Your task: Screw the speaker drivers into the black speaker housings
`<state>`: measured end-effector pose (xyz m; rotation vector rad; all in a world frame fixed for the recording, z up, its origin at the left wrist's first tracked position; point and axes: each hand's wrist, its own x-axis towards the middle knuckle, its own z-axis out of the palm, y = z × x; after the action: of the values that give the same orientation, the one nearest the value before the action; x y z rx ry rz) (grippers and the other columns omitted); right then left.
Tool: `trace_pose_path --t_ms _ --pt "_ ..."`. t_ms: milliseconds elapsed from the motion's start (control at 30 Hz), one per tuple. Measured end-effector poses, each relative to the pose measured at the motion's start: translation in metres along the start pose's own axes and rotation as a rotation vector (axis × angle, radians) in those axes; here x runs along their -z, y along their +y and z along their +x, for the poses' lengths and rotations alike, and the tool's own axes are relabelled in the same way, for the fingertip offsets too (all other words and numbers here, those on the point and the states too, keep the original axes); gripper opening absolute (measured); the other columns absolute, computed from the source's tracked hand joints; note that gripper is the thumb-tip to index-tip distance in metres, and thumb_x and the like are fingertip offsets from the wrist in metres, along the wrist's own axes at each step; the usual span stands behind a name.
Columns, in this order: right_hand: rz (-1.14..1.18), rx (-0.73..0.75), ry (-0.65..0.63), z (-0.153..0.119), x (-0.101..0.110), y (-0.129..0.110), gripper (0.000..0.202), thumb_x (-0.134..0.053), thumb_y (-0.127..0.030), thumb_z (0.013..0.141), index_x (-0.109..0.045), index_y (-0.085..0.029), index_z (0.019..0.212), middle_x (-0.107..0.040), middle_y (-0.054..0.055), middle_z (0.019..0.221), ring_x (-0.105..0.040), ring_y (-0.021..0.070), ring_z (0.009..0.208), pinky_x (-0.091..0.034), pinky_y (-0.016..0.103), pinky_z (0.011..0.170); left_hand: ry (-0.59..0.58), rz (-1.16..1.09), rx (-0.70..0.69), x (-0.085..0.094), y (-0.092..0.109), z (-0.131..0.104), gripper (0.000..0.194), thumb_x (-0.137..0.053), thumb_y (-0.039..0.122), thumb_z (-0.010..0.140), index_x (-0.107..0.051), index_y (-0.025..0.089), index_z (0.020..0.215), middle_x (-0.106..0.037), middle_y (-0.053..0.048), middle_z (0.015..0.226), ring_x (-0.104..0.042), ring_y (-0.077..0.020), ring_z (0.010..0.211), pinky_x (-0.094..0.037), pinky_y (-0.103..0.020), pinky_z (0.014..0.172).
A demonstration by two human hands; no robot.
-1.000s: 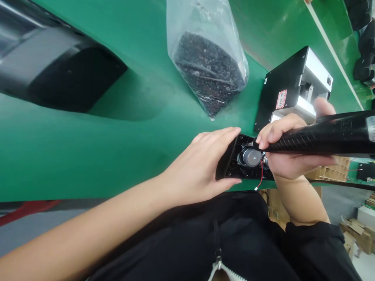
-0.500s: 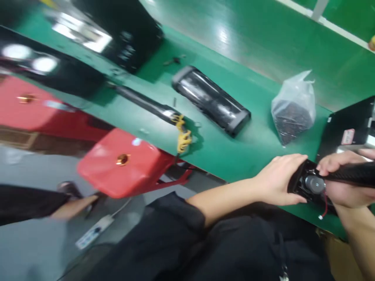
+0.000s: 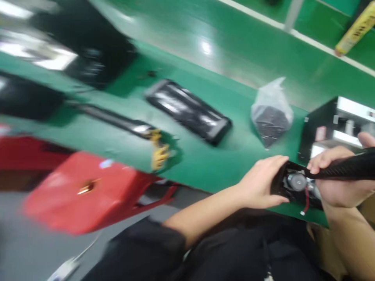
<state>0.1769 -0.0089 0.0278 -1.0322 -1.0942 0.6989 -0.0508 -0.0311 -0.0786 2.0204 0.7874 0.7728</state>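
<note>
My left hand [image 3: 262, 181] grips the left end of an open black housing [image 3: 279, 183] at the table's near edge. Inside the housing show a round grey part [image 3: 297, 182] and a red wire [image 3: 307, 199] with a white plug. My right hand [image 3: 340, 187] is wrapped round a long black textured piece [image 3: 348, 166], held over the housing's right part. Up and left of my hands lie a clear bag of dark pieces [image 3: 271, 119] and a black mesh-fronted speaker-like unit [image 3: 189, 111].
A black tool [image 3: 114, 119] with a yellow cord [image 3: 160, 154] lies on the green table [image 3: 205, 168]. Black boxes stand at the upper left, and another box [image 3: 316, 127] is behind my right hand. A red stool [image 3: 79, 191] is at the lower left.
The view has swung right, so the table items and my hands appear further left. More of the right-hand box and a yellow tube now show. Both hands keep their holds.
</note>
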Motion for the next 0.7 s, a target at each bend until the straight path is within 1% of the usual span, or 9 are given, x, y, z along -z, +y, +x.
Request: trace_pose_path --t_ms 67,133,233,333,400,467,500,633,700 --pt "-0.039 0.210 0.062 0.013 0.002 -0.024 0.080 -0.062 -0.102 0.105 -0.075 -0.045 0.160 -0.067 -0.010 0.071 -0.050 0.0155 0.038 -0.050 0.029 0.042 0.019 -0.050 -0.022 0.006 -0.001 -0.005 0.115 -0.086 0.080 0.109 -0.037 0.021 0.195 -0.064 -0.031 0.188 -0.065 -0.0511 0.175 -0.056 -0.071 0.147" --pt "-0.112 0.382 0.078 0.030 0.007 -0.037 0.072 -0.052 -0.096 0.113 -0.079 -0.044 0.155 -0.063 -0.010 0.073 -0.050 0.0130 0.039 -0.051 0.027 0.043 0.052 -0.081 -0.021 0.010 -0.009 -0.008 0.105 -0.084 0.065 0.114 -0.035 0.023 0.197 -0.061 -0.030 0.191 -0.062 -0.0549 0.177 -0.055 -0.077 0.146" --pt "-0.193 0.554 0.109 0.055 0.018 -0.039 0.065 -0.037 -0.086 0.121 -0.078 -0.038 0.137 -0.060 -0.010 0.073 -0.047 0.0103 0.038 -0.047 0.023 0.043 0.063 0.050 0.032 0.008 -0.020 -0.010 0.107 -0.085 0.070 0.111 -0.036 0.032 0.198 -0.062 -0.021 0.193 -0.066 -0.0504 0.175 -0.061 -0.066 0.143" --pt "-0.248 0.522 0.104 0.066 0.025 -0.034 0.060 -0.043 -0.088 0.119 -0.064 -0.037 0.140 -0.059 -0.012 0.072 -0.047 0.0123 0.038 -0.043 0.025 0.041 0.051 0.101 0.044 0.005 -0.018 -0.011 0.113 -0.086 0.071 0.107 -0.032 0.034 0.200 -0.062 -0.017 0.194 -0.067 -0.0506 0.173 -0.064 -0.064 0.140" --pt "-0.229 0.413 0.048 0.065 0.025 -0.035 0.065 -0.057 -0.097 0.113 -0.060 -0.037 0.138 -0.064 -0.012 0.073 -0.054 0.0139 0.041 -0.050 0.027 0.045 0.060 0.120 0.050 0.005 -0.015 -0.010 0.115 -0.086 0.071 0.107 -0.030 0.037 0.201 -0.063 -0.016 0.193 -0.068 -0.0503 0.172 -0.065 -0.064 0.138" --pt "-0.186 0.307 -0.016 0.064 0.022 -0.038 0.067 -0.073 -0.096 0.107 -0.060 -0.036 0.133 -0.072 -0.011 0.077 -0.062 0.0151 0.048 -0.060 0.030 0.052 0.056 0.133 0.057 0.006 -0.012 -0.009 0.115 -0.086 0.071 0.107 -0.029 0.038 0.201 -0.064 -0.015 0.193 -0.069 -0.0495 0.171 -0.065 -0.063 0.138" --pt "-0.151 0.307 -0.026 0.064 0.021 -0.039 0.065 -0.075 -0.094 0.107 -0.062 -0.035 0.132 -0.073 -0.011 0.076 -0.063 0.0147 0.048 -0.060 0.030 0.052 0.048 0.138 0.061 0.007 -0.012 -0.009 0.115 -0.085 0.070 0.107 -0.028 0.037 0.201 -0.063 -0.015 0.193 -0.069 -0.0493 0.171 -0.065 -0.062 0.139" --pt "-0.028 0.438 0.002 0.066 0.015 -0.032 0.054 -0.053 -0.083 0.119 -0.067 -0.035 0.138 -0.067 -0.011 0.069 -0.050 0.0131 0.036 -0.043 0.025 0.039 0.024 0.142 0.069 0.009 -0.012 -0.009 0.117 -0.085 0.068 0.106 -0.026 0.036 0.202 -0.062 -0.016 0.194 -0.068 -0.0494 0.172 -0.062 -0.062 0.141" --pt "-0.009 0.450 -0.008 0.067 0.015 -0.025 0.052 -0.054 -0.080 0.120 -0.068 -0.035 0.140 -0.067 -0.011 0.070 -0.049 0.0127 0.036 -0.041 0.025 0.039 0.025 0.139 0.066 0.009 -0.012 -0.010 0.116 -0.084 0.069 0.107 -0.026 0.036 0.201 -0.062 -0.016 0.195 -0.068 -0.0493 0.173 -0.062 -0.062 0.141"
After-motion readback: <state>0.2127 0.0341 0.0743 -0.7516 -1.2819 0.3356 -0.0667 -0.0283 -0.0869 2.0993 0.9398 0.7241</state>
